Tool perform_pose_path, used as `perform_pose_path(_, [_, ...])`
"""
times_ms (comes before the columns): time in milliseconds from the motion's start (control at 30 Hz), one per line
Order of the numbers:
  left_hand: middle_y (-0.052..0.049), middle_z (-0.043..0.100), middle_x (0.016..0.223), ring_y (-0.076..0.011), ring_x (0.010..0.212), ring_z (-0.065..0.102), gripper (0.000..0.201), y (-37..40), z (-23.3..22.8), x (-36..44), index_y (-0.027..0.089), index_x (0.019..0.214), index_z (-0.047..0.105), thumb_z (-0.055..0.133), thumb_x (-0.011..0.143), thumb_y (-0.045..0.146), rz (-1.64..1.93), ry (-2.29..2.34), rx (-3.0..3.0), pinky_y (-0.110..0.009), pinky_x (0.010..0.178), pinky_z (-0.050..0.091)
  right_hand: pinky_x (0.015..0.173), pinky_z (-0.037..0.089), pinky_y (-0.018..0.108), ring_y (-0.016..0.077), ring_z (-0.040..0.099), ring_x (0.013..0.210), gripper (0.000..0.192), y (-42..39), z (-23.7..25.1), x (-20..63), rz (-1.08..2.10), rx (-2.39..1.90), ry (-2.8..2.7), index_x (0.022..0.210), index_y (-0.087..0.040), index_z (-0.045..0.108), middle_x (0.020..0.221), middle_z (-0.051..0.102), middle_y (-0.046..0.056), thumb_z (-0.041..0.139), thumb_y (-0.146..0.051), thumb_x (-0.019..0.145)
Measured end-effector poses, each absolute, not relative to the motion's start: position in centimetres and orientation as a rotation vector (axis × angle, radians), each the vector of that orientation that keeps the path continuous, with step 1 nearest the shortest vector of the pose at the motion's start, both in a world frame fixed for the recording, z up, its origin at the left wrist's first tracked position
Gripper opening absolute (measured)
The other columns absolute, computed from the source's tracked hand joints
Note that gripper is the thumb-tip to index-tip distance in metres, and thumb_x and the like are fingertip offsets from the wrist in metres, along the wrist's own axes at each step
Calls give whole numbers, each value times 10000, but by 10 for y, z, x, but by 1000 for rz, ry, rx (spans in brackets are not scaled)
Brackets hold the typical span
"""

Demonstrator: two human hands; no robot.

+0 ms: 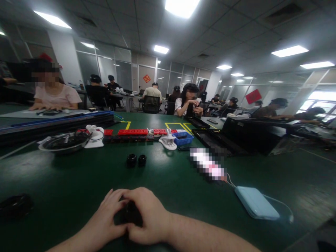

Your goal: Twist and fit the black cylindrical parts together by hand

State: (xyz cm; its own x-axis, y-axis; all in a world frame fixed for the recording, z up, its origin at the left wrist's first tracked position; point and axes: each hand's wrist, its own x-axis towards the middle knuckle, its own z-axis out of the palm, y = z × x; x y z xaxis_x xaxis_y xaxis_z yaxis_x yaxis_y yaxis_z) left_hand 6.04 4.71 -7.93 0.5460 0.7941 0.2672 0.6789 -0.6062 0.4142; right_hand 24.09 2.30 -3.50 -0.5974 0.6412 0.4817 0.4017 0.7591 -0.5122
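Observation:
Both of my hands meet at the near edge of the green table (78, 175), cupped around a small black part (130, 213) that is mostly hidden between them. My left hand (109, 217) wraps it from the left, my right hand (148, 215) covers it from the right and above. What exactly the part is cannot be made out. Two small black ring-shaped pieces (136, 160) lie side by side on the table beyond my hands.
A light blue power bank (256, 203) with a white cable lies at right. Farther back are a metal bowl (64, 142), white clips (168, 141), a blue tray (183, 138), red strips (132, 132) and black trays (223, 140). A black object (14, 206) sits at left. Other people sit at nearby tables.

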Motion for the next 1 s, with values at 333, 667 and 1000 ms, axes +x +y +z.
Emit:
perform_pose_path(333, [-25,534,1133,-300,1076,452,421,46,-80,56,304,991,615,653,572,325,640,1226,2520,-545,998,181,743,447,329,209,539,813,568,21,-35,237,369,-1080,-2245,1079,-161,505,921,592,67,677,-425,607])
perform_pose_path(667, [-50,541,1128,-309,1081,455,392,46,-79,55,270,974,634,647,610,414,634,1226,2539,-559,998,168,883,388,362,229,501,983,661,16,-35,237,310,-854,-2182,1178,-124,416,1089,547,116,638,-369,607])
perform_pose_path(1000, [-55,541,1114,-296,1078,459,406,44,-69,58,250,983,629,624,578,265,538,1220,2547,-568,1002,145,844,403,323,208,523,912,654,18,-34,234,410,-842,-2346,1219,-151,387,1050,566,83,605,-193,604])
